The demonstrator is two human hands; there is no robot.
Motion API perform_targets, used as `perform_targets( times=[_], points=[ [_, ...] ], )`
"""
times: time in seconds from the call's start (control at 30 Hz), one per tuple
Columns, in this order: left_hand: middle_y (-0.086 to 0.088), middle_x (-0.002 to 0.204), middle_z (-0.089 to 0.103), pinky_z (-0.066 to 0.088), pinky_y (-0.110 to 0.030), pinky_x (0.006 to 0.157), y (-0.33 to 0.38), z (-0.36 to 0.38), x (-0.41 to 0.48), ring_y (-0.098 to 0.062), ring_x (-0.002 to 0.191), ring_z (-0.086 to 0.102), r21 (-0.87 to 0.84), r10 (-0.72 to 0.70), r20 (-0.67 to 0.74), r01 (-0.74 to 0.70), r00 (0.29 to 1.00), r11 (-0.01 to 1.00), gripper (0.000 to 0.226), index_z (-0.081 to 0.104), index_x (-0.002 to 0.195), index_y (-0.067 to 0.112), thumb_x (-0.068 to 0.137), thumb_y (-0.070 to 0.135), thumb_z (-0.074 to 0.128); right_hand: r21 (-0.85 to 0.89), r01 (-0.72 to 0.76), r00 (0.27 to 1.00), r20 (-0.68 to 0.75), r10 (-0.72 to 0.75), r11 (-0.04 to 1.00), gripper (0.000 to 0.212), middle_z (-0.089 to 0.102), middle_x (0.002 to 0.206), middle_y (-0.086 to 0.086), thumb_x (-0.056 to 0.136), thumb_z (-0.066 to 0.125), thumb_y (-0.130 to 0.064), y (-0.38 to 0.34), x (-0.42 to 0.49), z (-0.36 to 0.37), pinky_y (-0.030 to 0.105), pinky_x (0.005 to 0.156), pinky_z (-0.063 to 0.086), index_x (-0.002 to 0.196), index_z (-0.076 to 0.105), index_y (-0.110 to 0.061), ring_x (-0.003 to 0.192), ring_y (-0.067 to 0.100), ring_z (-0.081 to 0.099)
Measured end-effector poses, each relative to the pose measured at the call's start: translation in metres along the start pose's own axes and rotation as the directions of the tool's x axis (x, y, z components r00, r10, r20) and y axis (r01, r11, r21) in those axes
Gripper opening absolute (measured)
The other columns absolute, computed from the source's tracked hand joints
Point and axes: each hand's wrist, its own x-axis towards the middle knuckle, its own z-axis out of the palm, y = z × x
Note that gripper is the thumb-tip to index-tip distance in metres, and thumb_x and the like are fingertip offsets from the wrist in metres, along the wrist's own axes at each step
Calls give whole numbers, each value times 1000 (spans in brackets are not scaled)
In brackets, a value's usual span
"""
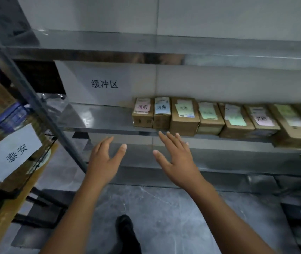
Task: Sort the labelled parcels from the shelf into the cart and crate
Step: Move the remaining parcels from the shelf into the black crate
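Head view: brown cardboard parcels (184, 116), pastel labels (143, 106)

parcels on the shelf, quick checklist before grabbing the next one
1. Hands free: left hand and right hand open, holding nothing: ok.
2. Parcels reachable: row of parcels at the shelf front, unobstructed: ok.
3. Hold on a parcel: neither hand touches one: not ok.
4. Label legible: writing on leftmost parcel is blurred: cannot tell.
5. Drop spot ready: wire basket only partly seen: cannot tell.
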Motion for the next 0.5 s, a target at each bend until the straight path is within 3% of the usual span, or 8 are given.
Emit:
perform_targets(
  times=[0.3, 0.43, 0.5],
  points=[
    [-2, 166, 30, 30, -50, 122, 11, 38, 138, -24, 152, 29, -52, 60, 118, -55, 991, 997, 73, 36, 157, 26, 96, 60, 57, -96, -21, 997, -69, 14, 995, 63, 21, 169, -10, 102, 43, -60, 6, 115, -9, 50, 128, 6, 160, 24, -42, 158, 12, -2],
    [-2, 167, 26, 29, -49, 122, 16, 41, 191, -26, 152, 27, 25, 107, 141, -112, 984, 993, 76, 32, 159, 23, 97, 59, 57, -155, -47, 997, -70, 36, 987, 69, 23, 169, -4, 99, 35, -68, 5, 166, -8, 51, 128, 9, 160, 26, -38, 159, 16, 0],
    [-1, 167, 25, 29, -49, 123, 17, 44, 210, -25, 153, 26, 14, 113, 157, -116, 981, 993, 76, 31, 160, 23, 97, 60, 55, -172, -70, 997, -56, 61, 983, 65, 22, 170, -2, 102, 38, -63, 8, 183, -3, 50, 129, 6, 161, 26, -37, 159, 17, -1]
  ],
)
